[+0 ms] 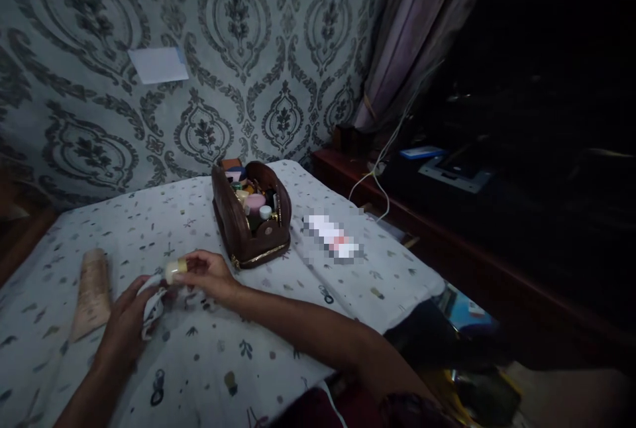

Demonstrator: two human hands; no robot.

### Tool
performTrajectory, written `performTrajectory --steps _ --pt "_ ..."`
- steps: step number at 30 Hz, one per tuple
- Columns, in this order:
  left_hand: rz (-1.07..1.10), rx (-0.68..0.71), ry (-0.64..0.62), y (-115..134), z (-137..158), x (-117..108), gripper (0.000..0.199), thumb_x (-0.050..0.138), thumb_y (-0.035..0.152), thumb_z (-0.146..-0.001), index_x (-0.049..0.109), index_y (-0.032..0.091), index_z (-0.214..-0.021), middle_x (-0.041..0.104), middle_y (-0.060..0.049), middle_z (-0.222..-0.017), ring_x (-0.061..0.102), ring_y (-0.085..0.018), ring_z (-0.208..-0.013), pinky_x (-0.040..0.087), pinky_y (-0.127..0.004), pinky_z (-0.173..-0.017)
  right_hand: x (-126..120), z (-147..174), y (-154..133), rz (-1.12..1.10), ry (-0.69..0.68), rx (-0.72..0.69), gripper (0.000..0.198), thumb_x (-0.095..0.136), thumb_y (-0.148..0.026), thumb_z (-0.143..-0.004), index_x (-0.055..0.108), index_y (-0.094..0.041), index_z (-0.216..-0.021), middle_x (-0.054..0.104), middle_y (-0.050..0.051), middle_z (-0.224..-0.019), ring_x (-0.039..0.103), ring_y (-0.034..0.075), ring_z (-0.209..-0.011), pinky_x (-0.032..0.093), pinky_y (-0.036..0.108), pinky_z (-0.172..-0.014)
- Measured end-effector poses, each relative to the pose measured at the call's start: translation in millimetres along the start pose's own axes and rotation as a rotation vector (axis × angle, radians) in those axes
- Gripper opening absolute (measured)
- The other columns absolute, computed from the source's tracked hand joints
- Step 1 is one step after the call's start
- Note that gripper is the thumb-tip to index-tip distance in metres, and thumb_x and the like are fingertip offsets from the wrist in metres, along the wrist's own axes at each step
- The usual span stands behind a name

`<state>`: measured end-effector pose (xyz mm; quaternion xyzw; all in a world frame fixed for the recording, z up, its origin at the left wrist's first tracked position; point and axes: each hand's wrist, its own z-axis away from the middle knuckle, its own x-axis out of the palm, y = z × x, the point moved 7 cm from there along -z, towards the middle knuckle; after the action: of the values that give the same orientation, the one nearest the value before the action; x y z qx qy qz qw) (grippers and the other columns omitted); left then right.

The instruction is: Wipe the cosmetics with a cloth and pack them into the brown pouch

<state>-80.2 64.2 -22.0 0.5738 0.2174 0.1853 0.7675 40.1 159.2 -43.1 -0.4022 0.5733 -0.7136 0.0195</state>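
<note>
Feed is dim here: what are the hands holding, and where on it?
The right hand pinches a small yellowish bottle by its near end. The left hand grips a white cloth, bunched against the bottle's other end.

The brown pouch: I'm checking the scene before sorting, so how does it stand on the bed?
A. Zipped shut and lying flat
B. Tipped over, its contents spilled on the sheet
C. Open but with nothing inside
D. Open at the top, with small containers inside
D: the brown pouch stands upright on the patterned sheet with its top open, and small jars and bottles show inside it.
</note>
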Motion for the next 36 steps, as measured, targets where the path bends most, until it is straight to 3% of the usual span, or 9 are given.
performTrajectory --steps 4,7,10,12,21,26,30,33,36 --pt "-0.152 0.226 -0.04 20 3 2 0.054 0.075 0.042 -0.063 0.058 0.029 -0.112 0.067 -0.001 -0.107 0.066 -0.019 -0.079 0.043 -0.021 -0.048 -3 -4 3 -0.034 0.009 0.012 0.064 0.097 -0.046 -0.032 0.067 -0.019 -0.081 0.063 -0.006 -0.07 0.056 0.008 -0.057 0.045 0.021 -0.052" --pt "-0.326 0.425 -0.062 29 6 8 0.061 0.075 0.044 -0.066 0.057 0.025 -0.122 0.067 -0.005 -0.116 0.064 -0.026 -0.103 0.053 -0.029 -0.072 0 -2 3 -0.019 -0.032 0.019 0.063 0.095 -0.052 -0.037 0.067 -0.018 -0.082 0.064 -0.005 -0.069 0.056 0.008 -0.055 0.044 0.02 -0.051" --pt "-0.383 0.566 -0.123 32 10 14 0.052 0.07 0.043 -0.074 0.056 0.022 -0.119 0.067 -0.006 -0.113 0.063 -0.026 -0.108 0.05 -0.035 -0.093 2 1 1 0.001 -0.055 0.008 0.057 0.094 -0.05 -0.045 0.068 -0.018 -0.083 0.066 -0.004 -0.073 0.057 0.008 -0.057 0.045 0.02 -0.053" --pt "-0.405 0.598 -0.147 33 10 14 0.042 0.067 0.041 -0.081 0.057 0.021 -0.117 0.067 -0.005 -0.113 0.063 -0.024 -0.108 0.048 -0.033 -0.094 2 2 0 0.014 -0.064 0.002 0.052 0.094 -0.046 -0.047 0.069 -0.018 -0.083 0.065 -0.005 -0.071 0.054 0.007 -0.054 0.044 0.02 -0.051" --pt "-0.229 0.509 -0.187 28 9 13 0.029 0.058 0.047 -0.091 0.057 0.02 -0.1 0.064 -0.002 -0.094 0.058 -0.017 -0.089 0.045 -0.026 -0.08 7 7 1 -0.043 -0.115 0.039 0.061 0.094 -0.033 -0.053 0.074 -0.024 -0.11 0.072 0.0 -0.093 0.065 0.012 -0.077 0.052 0.02 -0.06" --pt "-0.043 0.363 -0.165 11 2 15 0.044 0.053 0.062 -0.091 0.061 0.019 -0.095 0.06 0.0 -0.082 0.053 -0.015 -0.075 0.044 -0.025 -0.069 14 11 4 -0.022 -0.166 0.087 0.054 0.091 -0.041 -0.059 0.075 -0.023 -0.107 0.073 0.002 -0.099 0.066 0.015 -0.076 0.056 0.026 -0.061" --pt "0.009 0.327 -0.198 4 -1 18 0.057 0.057 0.069 -0.086 0.067 0.017 -0.103 0.066 -0.003 -0.084 0.057 -0.018 -0.078 0.048 -0.028 -0.07 13 10 2 0.034 -0.138 0.014 0.052 0.091 -0.045 -0.059 0.073 -0.023 -0.102 0.072 0.001 -0.095 0.067 0.017 -0.08 0.057 0.03 -0.068" --pt "-0.043 0.301 -0.251 4 1 23 0.061 0.053 0.074 -0.084 0.067 0.015 -0.086 0.062 -0.002 -0.07 0.054 -0.017 -0.068 0.046 -0.028 -0.065 10 8 0 0.045 -0.118 -0.031 0.048 0.092 -0.045 -0.058 0.069 -0.024 -0.095 0.073 0.0 -0.095 0.068 0.017 -0.09 0.055 0.03 -0.082" --pt "-0.155 0.242 -0.301 2 4 26 0.063 0.048 0.076 -0.085 0.058 0.016 -0.066 0.05 0.002 -0.056 0.042 -0.012 -0.054 0.035 -0.025 -0.052 12 6 2 0.009 -0.15 0.008 0.046 0.091 -0.046 -0.06 0.064 -0.025 -0.091 0.074 0.0 -0.093 0.068 0.017 -0.086 0.054 0.031 -0.083"
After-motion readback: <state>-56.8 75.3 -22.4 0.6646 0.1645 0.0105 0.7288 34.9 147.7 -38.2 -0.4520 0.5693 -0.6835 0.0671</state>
